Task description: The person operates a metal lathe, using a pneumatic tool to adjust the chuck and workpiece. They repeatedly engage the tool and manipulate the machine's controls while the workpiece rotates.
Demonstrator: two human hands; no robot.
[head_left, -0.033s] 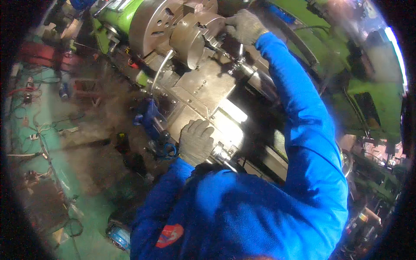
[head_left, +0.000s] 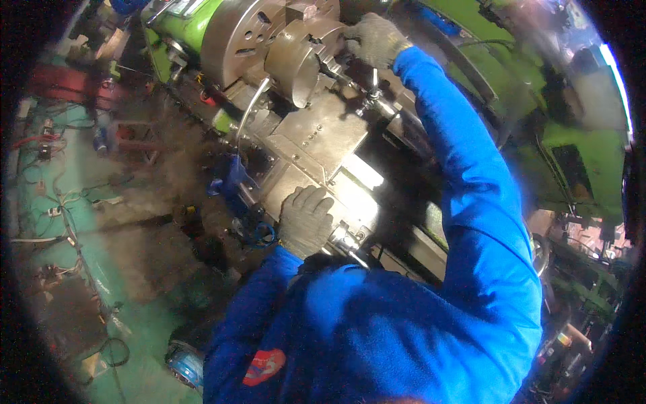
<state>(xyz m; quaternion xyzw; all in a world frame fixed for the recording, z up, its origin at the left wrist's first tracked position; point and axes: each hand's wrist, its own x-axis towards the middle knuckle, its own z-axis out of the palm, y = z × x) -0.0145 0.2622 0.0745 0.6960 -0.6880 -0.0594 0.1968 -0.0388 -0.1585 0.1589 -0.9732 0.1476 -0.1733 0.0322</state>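
My left hand (head_left: 306,221), in a grey work glove, lies flat with its fingers stretched out on the bright metal carriage (head_left: 279,190) of a lathe. At the upper middle my gloved right hand (head_left: 377,40) reaches to the far edge of a round metal workpiece (head_left: 291,64), set before a large slotted faceplate (head_left: 232,44). Its fingers are bent against that edge, and what lies under them is hidden. A small upright clamp lever (head_left: 375,79) stands just below the right hand. Beside the left hand is a shiny round fitting with a handle (head_left: 344,239).
A bent metal coolant pipe (head_left: 250,111) rises left of the flat slide plate (head_left: 323,138). Green machine housing (head_left: 579,161) stands at right. Cables (head_left: 64,202) trail over the green floor at left. A blue-topped object (head_left: 185,363) sits at lower left.
My right hand has shifted very slightly to the left along the workpiece's edge. The left hand stays in place.
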